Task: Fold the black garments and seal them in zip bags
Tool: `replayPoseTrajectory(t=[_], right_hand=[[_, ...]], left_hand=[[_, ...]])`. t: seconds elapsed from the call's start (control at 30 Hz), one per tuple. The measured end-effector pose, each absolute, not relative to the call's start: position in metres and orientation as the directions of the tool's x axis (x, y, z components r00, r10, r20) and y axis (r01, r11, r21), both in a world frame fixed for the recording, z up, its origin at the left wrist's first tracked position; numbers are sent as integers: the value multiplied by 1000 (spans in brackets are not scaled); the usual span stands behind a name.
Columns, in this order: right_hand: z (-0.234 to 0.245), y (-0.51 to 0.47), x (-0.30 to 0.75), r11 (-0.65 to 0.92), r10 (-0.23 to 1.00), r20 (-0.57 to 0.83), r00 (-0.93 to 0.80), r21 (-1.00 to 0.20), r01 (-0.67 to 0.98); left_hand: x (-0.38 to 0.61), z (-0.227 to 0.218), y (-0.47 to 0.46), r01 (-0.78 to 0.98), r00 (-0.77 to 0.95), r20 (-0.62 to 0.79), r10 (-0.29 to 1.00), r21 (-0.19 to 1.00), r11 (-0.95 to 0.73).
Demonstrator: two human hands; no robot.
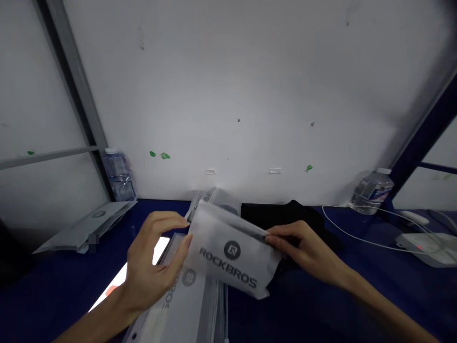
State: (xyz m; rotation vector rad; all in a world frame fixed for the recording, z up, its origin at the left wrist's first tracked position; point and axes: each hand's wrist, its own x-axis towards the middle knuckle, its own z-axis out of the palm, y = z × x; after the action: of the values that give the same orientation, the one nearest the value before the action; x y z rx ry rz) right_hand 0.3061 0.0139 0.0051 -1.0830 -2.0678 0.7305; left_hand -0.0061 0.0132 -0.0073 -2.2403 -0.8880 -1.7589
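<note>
Got a stack of frosted pouches (189, 309) closest, lying toward the front edge of the desk (285, 314): flat, oblong, slick-looking film. Tilted and held partly over that, see one printed pouch (228, 259). Pinching its upper right edge with the right hand (305, 247); spreading thumb and fingertips of the left hand (153, 269) apart just beside its left end, can't tell if touching. Would guess light, floppy, kinda slippery, easy to crease but hardly fragile. Would grab by the top edge near the corners, not the limp middle. Left of the stack, spot a bright flat screen (119, 276), partly behind the left hand. Further back, find matte black fabric (285, 214) along the back edge, loose frosted pouches (82, 226) toward the left edge, plus a thin white cable (367, 245) and a boxy plastic adapter (428, 250) toward the right. Last up, notice clear plastic bottles (121, 176) near both back corners, against a smooth, scuffed white wall (228, 85).
</note>
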Motion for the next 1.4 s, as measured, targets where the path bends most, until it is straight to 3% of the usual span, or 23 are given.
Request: replayPoseTrajectory(t=[0.13, 0.2, 0.3, 0.5, 0.67, 0.83, 0.97, 1.1, 1.4], right_hand=[[-1, 33, 294, 298, 944, 263, -197, -938, 177], [-4, 42, 280, 176, 970, 187, -155, -981, -78], [-10, 53, 259, 84, 971, 117, -208, -984, -159], [-21, 64, 231, -7, 963, 49, -264, -978, -208], [-21, 76, 213, -64, 981, -6, -192, -954, -293], [-24, 74, 202, -107, 988, -63, -142, -938, -328], [-27, 59, 208, -88, 993, -56, -107, -943, -322], [-28, 49, 217, -86, 988, -45, -146, -953, -291], [-31, 76, 222, -25, 972, 32, -233, -971, -237]], left_hand=[[-10, -8, 11, 472, 161, 953, 255, 152, -868], [-10, -8, 10, 448, 247, 926, 285, 152, -881], [-8, -10, 10, 485, 382, 836, 393, 180, -856], [-5, -16, 12, 639, 507, 615, 604, 202, -742], [-4, -19, 12, 677, 541, 534, 649, 181, -714], [-4, -15, 16, 722, 449, 592, 669, 200, -662], [-8, -13, 24, 763, 386, 691, 611, 133, -633], [-12, -18, 31, 784, 433, 681, 590, 39, -619], [-18, -20, 38, 845, 419, 629, 655, -7, -534]])
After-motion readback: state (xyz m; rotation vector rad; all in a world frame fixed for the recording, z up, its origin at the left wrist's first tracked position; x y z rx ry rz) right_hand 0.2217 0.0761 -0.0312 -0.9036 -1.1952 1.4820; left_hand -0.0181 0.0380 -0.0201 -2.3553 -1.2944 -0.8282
